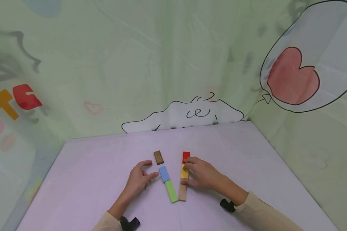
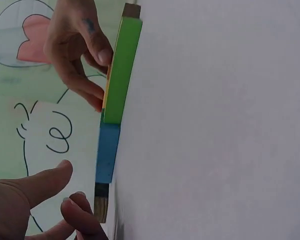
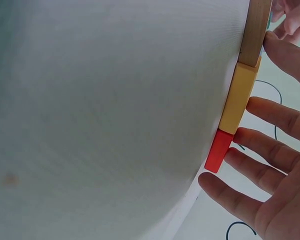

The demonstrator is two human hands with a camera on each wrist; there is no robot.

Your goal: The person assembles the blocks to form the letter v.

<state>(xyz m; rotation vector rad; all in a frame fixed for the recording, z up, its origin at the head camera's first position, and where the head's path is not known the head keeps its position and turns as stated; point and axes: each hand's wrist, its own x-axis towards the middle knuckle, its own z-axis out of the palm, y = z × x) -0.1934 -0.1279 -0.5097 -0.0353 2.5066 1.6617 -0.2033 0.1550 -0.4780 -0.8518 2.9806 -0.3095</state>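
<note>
Two rows of small blocks lie on the table, converging toward the near end in the head view. The left row has a dark brown block [image 1: 158, 157], a gap, then a blue block [image 1: 164, 174] end to end with a green block [image 1: 171, 191]. A red block [image 1: 186, 155], a yellow block [image 1: 184, 174] and a light wooden block [image 1: 182, 193] form the right row. My left hand [image 1: 136, 181] holds nothing, thumb and fingers apart beside the blue block. Along the right row, my right hand [image 1: 203, 174] spreads its fingers; its thumb [image 3: 287, 57] is at the wooden block.
A pale table [image 1: 98, 166] spreads around the blocks. Behind it hangs a printed cloth [image 1: 150, 73], with a heart balloon drawn on the right side. Black devices [image 1: 129, 223] sit by both wrists, near the sleeves.
</note>
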